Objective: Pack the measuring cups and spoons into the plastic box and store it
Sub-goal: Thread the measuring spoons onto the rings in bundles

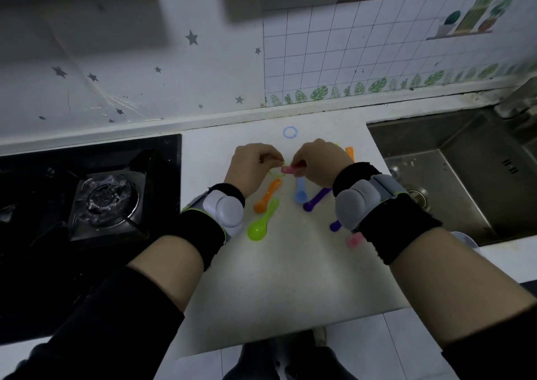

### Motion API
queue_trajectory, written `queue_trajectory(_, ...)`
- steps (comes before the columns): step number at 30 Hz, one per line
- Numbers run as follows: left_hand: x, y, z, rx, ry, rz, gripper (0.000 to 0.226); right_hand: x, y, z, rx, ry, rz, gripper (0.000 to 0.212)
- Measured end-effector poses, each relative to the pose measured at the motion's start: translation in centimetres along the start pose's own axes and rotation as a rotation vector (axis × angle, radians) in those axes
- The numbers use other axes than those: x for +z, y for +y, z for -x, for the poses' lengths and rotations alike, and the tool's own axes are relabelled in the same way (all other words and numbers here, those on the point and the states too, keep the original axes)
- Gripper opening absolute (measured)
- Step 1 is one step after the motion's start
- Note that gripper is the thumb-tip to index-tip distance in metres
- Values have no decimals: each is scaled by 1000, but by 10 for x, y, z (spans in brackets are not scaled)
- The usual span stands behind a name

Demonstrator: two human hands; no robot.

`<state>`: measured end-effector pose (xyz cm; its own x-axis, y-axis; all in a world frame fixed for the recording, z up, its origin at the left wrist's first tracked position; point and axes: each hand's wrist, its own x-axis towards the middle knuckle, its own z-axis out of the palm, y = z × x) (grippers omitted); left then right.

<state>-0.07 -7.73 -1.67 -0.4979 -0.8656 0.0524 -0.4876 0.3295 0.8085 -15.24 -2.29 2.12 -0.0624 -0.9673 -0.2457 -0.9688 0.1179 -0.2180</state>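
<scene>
White countertop [276,278] runs left of the sink [465,176]; all the task items lie on it, left of the sink. Both forearms reach in from the near edge, each with a black wristband and a grey strapped device.

Nearest: pink piece [354,240], just left of the sink's near corner, partly hidden by the right wrist (shape unclear). Next, small purple scoop [335,225], also tucked against that wrist. Green spoon [261,222] lies further left of the sink, bowl toward the near edge, just beside the left wrist device. Orange spoon [267,196] lies just behind it, almost parallel to it. Purple spoon [316,199] and blue spoon [300,192] sit between the orange spoon and the sink, close together, handles pointing away toward the hands.

Left hand [252,167]: fingers curled, pinching a thin yellow-green ring [276,173]. Right hand [316,164]: fingers curled, pinching the pink spoon [290,170] by one end, right at the ring. The two hands are nearly touching, above the spoon handles.

Behind the right hand, an orange handle [350,153] pokes out on the sink side. Further back, blue ring [290,132] lies flat alone near the wall. Gas stove [107,199] is on the far side of the counter from the sink.
</scene>
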Motion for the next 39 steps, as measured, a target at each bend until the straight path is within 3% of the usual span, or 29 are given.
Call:
queue_trajectory(4,-8,11,-5,-8,58,101,9,-3,4,1,6,65,-110,18)
queue_trajectory(11,-20,37,-12,-182,173,644,15,-5,-2,1,69,321,-923,14)
queue_trajectory(17,-23,53,-16,-139,135,774,10,-9,-12,-7,96,355,-1197,16)
queue_trajectory(30,-37,40,-16,-102,85,727,15,9,-30,-19,27,291,-1177,16)
queue_trajectory(34,-46,35,-16,-125,68,729,15,33,-29,-21,260,296,-1179,13)
queue_trajectory(39,-53,31,-17,-160,48,763,14,85,-33,-15,496,146,-758,6)
